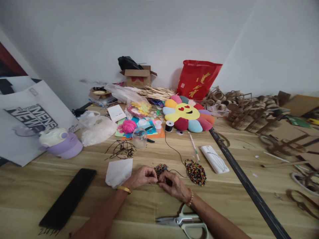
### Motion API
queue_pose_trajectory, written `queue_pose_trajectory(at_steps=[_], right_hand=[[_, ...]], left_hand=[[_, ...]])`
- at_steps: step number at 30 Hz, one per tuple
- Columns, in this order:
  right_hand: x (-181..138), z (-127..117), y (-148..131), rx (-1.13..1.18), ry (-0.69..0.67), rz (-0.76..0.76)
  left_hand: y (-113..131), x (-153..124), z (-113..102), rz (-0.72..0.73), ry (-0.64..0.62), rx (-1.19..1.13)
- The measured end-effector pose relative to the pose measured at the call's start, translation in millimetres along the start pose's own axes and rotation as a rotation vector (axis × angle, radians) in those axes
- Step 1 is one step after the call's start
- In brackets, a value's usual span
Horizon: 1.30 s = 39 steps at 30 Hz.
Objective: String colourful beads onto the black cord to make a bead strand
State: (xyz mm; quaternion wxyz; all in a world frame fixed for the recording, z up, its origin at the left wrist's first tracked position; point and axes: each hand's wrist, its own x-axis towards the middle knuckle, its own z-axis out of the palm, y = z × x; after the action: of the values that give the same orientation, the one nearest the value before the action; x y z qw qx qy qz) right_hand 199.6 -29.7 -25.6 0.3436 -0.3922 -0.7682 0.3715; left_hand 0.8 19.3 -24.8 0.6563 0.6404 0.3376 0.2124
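Observation:
Fingers pinched, my left hand meets my right hand just above the table. My right hand's fingertips are also pressed together. Whatever lies between the fingertips is too small to make out. Right behind them sits a small pile of multicoloured beads. A larger coil of strung beads lies to the right of my right hand. From the spool, black cord runs down to the beads, and a stretch of it passes close to my right hand. White paper lies beside my left wrist.
Scissors lie under my right forearm, a black phone-like slab at left. Farther back are a glass jar, loose black cords, a flower cushion and a white power strip. Woven baskets crowd the right.

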Motion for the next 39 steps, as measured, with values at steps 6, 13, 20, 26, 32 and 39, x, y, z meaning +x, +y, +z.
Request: queue_pose_trajectory(at_steps=[6,13,20,26,32,39], right_hand=[[0.0,0.1,1.7,-0.033,0.014,0.003],[0.8,-1.7,0.5,-0.066,0.016,-0.050],[0.9,-1.0,-1.9,-0.063,0.015,-0.046],[0.2,-0.3,-0.9,-0.025,-0.016,-0.037],[-0.5,-0.1,-0.9,-0.010,-0.039,-0.033],[-0.7,0.9,3.6,-0.058,-0.048,-0.037]], left_hand=[[1.8,-0.5,0.3,-0.007,-0.002,-0.007],[3.5,-0.4,0.0,-0.005,-0.017,0.012],[4.5,-1.6,-0.6,-0.007,-0.007,0.037],[13.1,-4.4,-1.3,-0.010,0.002,-0.004],[15.7,-6.1,-3.0,-0.011,0.004,-0.029],[13.6,-5.8,-3.7,-0.021,0.012,-0.057]])
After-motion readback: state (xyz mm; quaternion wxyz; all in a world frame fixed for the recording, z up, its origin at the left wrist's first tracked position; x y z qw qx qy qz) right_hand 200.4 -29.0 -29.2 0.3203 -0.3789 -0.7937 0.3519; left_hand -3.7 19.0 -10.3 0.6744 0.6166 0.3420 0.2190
